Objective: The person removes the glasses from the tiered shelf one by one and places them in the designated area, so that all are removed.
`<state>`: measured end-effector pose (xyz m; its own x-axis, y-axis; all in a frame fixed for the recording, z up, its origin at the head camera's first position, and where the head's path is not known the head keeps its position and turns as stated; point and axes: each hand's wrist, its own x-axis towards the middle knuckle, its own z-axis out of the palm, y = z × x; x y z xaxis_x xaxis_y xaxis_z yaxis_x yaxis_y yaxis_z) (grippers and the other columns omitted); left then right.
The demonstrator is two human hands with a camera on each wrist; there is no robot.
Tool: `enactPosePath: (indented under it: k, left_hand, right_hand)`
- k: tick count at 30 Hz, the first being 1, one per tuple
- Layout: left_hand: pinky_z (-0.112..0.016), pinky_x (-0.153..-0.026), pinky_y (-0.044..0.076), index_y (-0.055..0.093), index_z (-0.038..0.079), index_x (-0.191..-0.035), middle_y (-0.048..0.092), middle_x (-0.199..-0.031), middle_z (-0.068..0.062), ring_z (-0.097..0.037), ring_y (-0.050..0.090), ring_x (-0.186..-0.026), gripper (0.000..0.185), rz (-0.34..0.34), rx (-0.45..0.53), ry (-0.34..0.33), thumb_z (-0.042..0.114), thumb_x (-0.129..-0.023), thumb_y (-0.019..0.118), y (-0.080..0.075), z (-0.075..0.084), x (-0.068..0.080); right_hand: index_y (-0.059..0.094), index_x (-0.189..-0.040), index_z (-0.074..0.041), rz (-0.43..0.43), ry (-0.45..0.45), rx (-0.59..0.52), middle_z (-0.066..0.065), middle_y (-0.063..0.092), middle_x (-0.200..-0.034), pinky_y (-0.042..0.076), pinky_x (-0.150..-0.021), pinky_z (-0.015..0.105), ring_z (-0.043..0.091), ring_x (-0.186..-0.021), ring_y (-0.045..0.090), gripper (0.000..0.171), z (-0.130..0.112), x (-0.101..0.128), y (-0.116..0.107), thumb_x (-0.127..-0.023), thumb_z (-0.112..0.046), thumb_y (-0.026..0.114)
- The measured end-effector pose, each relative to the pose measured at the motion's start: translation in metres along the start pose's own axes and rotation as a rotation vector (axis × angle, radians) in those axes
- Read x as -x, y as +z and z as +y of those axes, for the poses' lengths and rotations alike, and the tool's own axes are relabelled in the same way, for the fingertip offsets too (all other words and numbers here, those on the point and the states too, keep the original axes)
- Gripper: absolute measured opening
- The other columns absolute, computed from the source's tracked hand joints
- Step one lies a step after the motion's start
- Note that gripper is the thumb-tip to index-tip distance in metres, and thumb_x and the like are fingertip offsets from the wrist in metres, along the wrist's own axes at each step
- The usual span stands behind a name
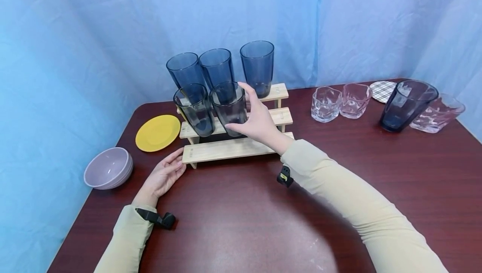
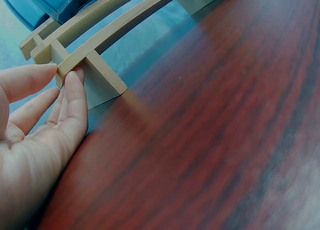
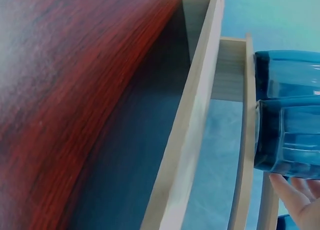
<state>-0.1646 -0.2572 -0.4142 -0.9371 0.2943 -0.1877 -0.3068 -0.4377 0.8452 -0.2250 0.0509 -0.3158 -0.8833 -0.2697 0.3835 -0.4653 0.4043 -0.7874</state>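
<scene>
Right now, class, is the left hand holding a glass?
No: the left hand rests open on the table, fingertips touching the end of the rack's lowest step, holding no glass.

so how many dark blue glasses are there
6. Three on the wooden rack's top step, two on its middle step, the right one held by the right hand, and one on the table at right.

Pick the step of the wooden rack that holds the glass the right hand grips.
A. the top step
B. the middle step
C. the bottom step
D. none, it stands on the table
B. The right hand grips a dark blue glass that stands on the middle step of the rack, beside a second one; three more stand on the top step, and the bottom step is bare.
</scene>
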Motion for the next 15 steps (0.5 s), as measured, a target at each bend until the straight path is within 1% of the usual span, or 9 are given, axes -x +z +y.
enactPosePath:
  k: [2,5,6,8,11,13,15]
  left_hand:
    - [-0.019,-0.086,0.049,0.024,0.007,-0.145,0.059,-0.115,0.000,-0.009,0.060,-0.100,0.054,0.000,-0.003,0.001,-0.007,-0.096,0.044,0.000,0.000,0.000]
    - [-0.019,-0.086,0.049,0.029,0.009,-0.143,0.059,-0.115,0.000,-0.009,0.060,-0.100,0.051,0.002,0.005,0.000,-0.007,-0.096,0.042,-0.001,-0.001,0.000]
    - [-0.019,-0.086,0.050,0.030,0.009,-0.142,0.059,-0.116,0.000,-0.009,0.060,-0.100,0.050,0.003,0.007,0.000,-0.007,-0.096,0.042,-0.001,-0.001,0.000]
    - [-0.019,-0.086,0.050,0.029,0.009,-0.143,0.059,-0.116,0.000,-0.009,0.061,-0.100,0.051,0.007,0.013,-0.003,-0.008,-0.096,0.041,-0.001,-0.001,0.000]
    - [-0.019,-0.085,0.050,0.020,0.006,-0.148,0.059,-0.115,0.000,-0.009,0.061,-0.099,0.057,0.001,0.004,-0.001,-0.007,-0.096,0.041,0.000,-0.001,0.000]
    - [-0.019,-0.085,0.050,0.013,0.004,-0.150,0.058,-0.114,-0.001,-0.009,0.060,-0.098,0.062,-0.003,0.004,0.000,-0.007,-0.096,0.042,0.000,0.000,-0.001]
    - [-0.018,-0.085,0.049,0.012,0.004,-0.150,0.058,-0.114,-0.001,-0.009,0.060,-0.098,0.062,-0.010,0.002,0.001,-0.007,-0.096,0.041,-0.001,-0.001,-0.001]
  right_hand:
    - [0.018,-0.148,-0.031,0.006,0.003,-0.010,0.014,0.043,-0.141,0.050,-0.082,0.042,0.026,-0.117,0.050,0.102,0.000,0.002,-0.002,-0.070,-0.025,0.084]
    - [0.021,-0.148,-0.030,0.017,0.005,-0.011,0.012,0.041,-0.144,0.051,-0.083,0.042,0.025,-0.127,0.044,0.102,0.003,0.004,-0.004,-0.069,-0.025,0.085]
    - [0.021,-0.147,-0.030,0.021,0.007,-0.011,0.012,0.042,-0.143,0.051,-0.082,0.042,0.025,-0.128,0.044,0.101,0.003,0.005,-0.005,-0.069,-0.025,0.085]
    - [0.022,-0.147,-0.031,0.032,0.006,-0.014,0.012,0.046,-0.138,0.052,-0.081,0.041,0.024,-0.123,0.049,0.101,0.005,0.007,-0.008,-0.068,-0.025,0.086]
    - [0.024,-0.146,-0.032,0.053,-0.003,-0.047,0.013,0.053,-0.127,0.053,-0.082,0.041,0.024,-0.112,0.056,0.101,0.006,0.010,-0.013,-0.067,-0.020,0.086]
    - [0.025,-0.146,-0.031,0.070,-0.015,-0.078,0.013,0.056,-0.120,0.054,-0.083,0.043,0.024,-0.105,0.059,0.102,0.005,0.013,-0.018,-0.067,-0.016,0.087]
    - [0.027,-0.145,-0.029,0.089,-0.023,-0.091,0.013,0.058,-0.116,0.054,-0.082,0.043,0.024,-0.101,0.061,0.101,0.004,0.016,-0.022,-0.065,-0.013,0.087]
